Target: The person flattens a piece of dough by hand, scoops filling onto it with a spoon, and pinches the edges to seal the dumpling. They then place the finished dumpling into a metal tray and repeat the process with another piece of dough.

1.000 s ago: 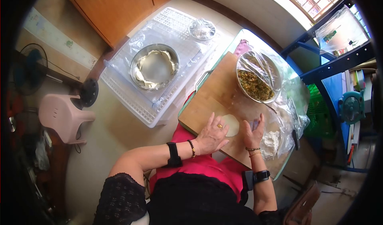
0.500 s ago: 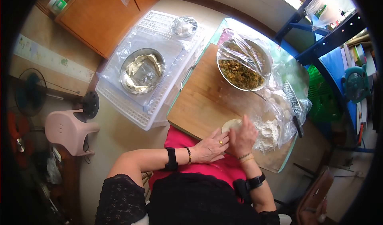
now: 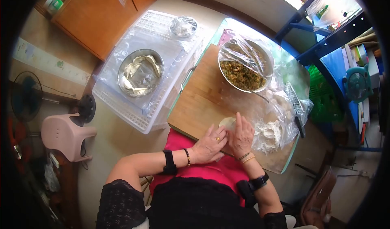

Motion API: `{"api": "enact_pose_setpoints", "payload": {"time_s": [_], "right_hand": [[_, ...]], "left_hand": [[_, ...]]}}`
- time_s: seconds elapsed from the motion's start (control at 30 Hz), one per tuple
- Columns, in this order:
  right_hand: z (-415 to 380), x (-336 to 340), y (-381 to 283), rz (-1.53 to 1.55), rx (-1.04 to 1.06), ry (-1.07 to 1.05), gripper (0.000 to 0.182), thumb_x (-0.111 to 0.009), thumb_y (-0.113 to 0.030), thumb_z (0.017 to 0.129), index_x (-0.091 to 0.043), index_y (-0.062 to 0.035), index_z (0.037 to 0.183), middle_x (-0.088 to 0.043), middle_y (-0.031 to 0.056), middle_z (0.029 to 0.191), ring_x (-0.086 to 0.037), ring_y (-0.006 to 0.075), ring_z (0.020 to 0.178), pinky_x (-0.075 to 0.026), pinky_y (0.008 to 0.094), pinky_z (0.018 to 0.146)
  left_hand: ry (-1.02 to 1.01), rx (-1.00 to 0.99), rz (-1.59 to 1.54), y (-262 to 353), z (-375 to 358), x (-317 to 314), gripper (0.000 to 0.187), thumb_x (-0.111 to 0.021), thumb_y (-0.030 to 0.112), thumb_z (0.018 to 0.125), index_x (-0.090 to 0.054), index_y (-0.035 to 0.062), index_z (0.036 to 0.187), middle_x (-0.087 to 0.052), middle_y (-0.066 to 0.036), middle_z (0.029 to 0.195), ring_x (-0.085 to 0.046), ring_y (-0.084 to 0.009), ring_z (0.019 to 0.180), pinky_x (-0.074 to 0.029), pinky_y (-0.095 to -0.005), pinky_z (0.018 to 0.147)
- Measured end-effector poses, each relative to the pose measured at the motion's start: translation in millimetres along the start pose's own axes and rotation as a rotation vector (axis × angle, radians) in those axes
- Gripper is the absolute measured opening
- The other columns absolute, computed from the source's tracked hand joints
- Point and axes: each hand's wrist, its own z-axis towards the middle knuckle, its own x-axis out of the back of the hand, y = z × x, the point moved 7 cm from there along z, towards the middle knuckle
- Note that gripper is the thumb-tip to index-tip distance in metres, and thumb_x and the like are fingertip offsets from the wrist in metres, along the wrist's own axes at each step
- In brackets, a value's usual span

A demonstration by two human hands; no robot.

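Apparently for easy reach, the dough round (image 3: pixel 227 122) lies at the near edge of the wooden board (image 3: pixel 199 101), between the left hand (image 3: pixel 208 147), fingers loosely spread, and the right hand (image 3: pixel 241 138), its straight fingers close together.

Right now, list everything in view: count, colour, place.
Dough wrapper: one, cream, by the hands
Cutting board: one, brown, on table
Mixing bowl: one, silver, board's far side
Filling: one mass, green-brown, in bowl
Flour: one pile, white, board's right
Black-handled utensil: one, right edge
Round pan: one, silver, left rack
Dough pieces: several, cream, in pan
Stool: one, pink, far left
Fans: at least two, dark left, teal right
Basket: one, green, right
Cabinet: one, orange-brown, upper left
Background clutter: uncountable
Hands: two, left, right, near edge
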Motion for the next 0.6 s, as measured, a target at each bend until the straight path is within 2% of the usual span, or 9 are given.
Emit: {"api": "enact_pose_setpoints", "payload": {"time_s": [0.07,0.13,0.2,0.23,0.37,0.4,0.47,0.53,0.6], "right_hand": [[10,-10,17,-0.131,-0.11,0.083,0.074,-0.072,-0.026,0.079,-0.039,-0.0036,0.142,-0.054,0.0192,0.122,-0.052,0.0352,0.111,-0.04,0.0454,0.091],[20,-8,41,-0.121,-0.114,0.139,0.079,-0.076,-0.031,0.077,-0.039,-0.0037,0.141,-0.055,0.0193,0.119,-0.054,0.0337,0.107,-0.041,0.0448,0.088],[27,-8,78,0.255,-0.406,0.148,0.08,-0.077,-0.03,0.077,-0.039,-0.0028,0.141,-0.056,0.0197,0.115,-0.056,0.0331,0.102,-0.044,0.0443,0.086],[25,-4,85,0.264,-0.367,0.235,0.076,-0.076,-0.023,0.079,-0.038,-0.0019,0.141,-0.057,0.0196,0.112,-0.058,0.0328,0.098,-0.046,0.0433,0.085],[15,16,83,0.322,-0.366,0.174,0.073,-0.072,-0.013,0.081,-0.037,-0.0041,0.145,-0.058,0.0168,0.116,-0.057,0.0285,0.1,-0.047,0.0387,0.088],[12,21,79,0.318,-0.37,0.173,0.073,-0.072,-0.013,0.081,-0.037,-0.0041,0.145,-0.058,0.0168,0.116,-0.057,0.0285,0.1,-0.047,0.0387,0.088],[10,25,50,0.281,-0.138,0.123,0.073,-0.071,-0.011,0.079,-0.037,-0.0005,0.143,-0.056,0.0214,0.112,-0.056,0.0372,0.101,-0.046,0.043,0.087],[7,27,28,0.262,-0.104,0.072,0.072,-0.069,-0.011,0.079,-0.037,-0.0006,0.143,-0.055,0.0215,0.117,-0.054,0.0383,0.105,-0.044,0.0445,0.09],[3,15,2,0.086,0.0,-0.033,0.072,-0.069,-0.016,0.08,-0.038,-0.0021,0.143,-0.054,0.0213,0.122,-0.052,0.0366,0.111,-0.041,0.046,0.092]], "left_hand": [[0.018,-0.037,0.109,-6,-2,-2,0.067,-0.067,0.042,0.081,-0.047,0.0001,0.13,-0.043,-0.023,0.135,-0.034,-0.0387,0.135,-0.019,-0.0563,0.114],[0.035,-0.04,0.107,-8,0,-4,0.067,-0.065,0.043,0.083,-0.046,0.0001,0.131,-0.044,-0.022,0.134,-0.036,-0.0373,0.134,-0.019,-0.056,0.114],[0.076,0.026,0.093,-12,5,1,0.067,-0.064,0.043,0.084,-0.047,-0.0003,0.131,-0.044,-0.022,0.134,-0.037,-0.0373,0.132,-0.02,-0.056,0.114],[0.087,0.029,0.096,-14,9,2,0.067,-0.064,0.043,0.084,-0.047,-0.0003,0.131,-0.044,-0.022,0.134,-0.037,-0.0373,0.132,-0.02,-0.056,0.114],[0.136,0.059,0.1,-13,15,4,0.065,-0.065,0.043,0.082,-0.05,-0.001,0.128,-0.045,-0.023,0.133,-0.038,-0.037,0.131,-0.023,-0.0558,0.113],[0.121,0.025,0.123,-10,17,1,0.064,-0.065,0.043,0.082,-0.052,-0.0014,0.126,-0.046,-0.023,0.132,-0.038,-0.0369,0.131,-0.024,-0.0557,0.112],[0.123,-0.02,0.103,-2,15,-4,0.063,-0.066,0.043,0.081,-0.053,-0.0015,0.125,-0.046,-0.023,0.132,-0.038,-0.0367,0.131,-0.024,-0.0556,0.112],[0.122,-0.059,0.086,5,12,-5,0.062,-0.066,0.042,0.081,-0.054,-0.0016,0.123,-0.046,-0.023,0.131,-0.038,-0.0366,0.131,-0.024,-0.0556,0.112],[0.028,-0.095,0.012,12,7,-6,0.059,-0.066,0.042,0.081,-0.055,-0.0013,0.12,-0.045,-0.023,0.133,-0.036,-0.0366,0.134,-0.024,-0.0558,0.112]]}}
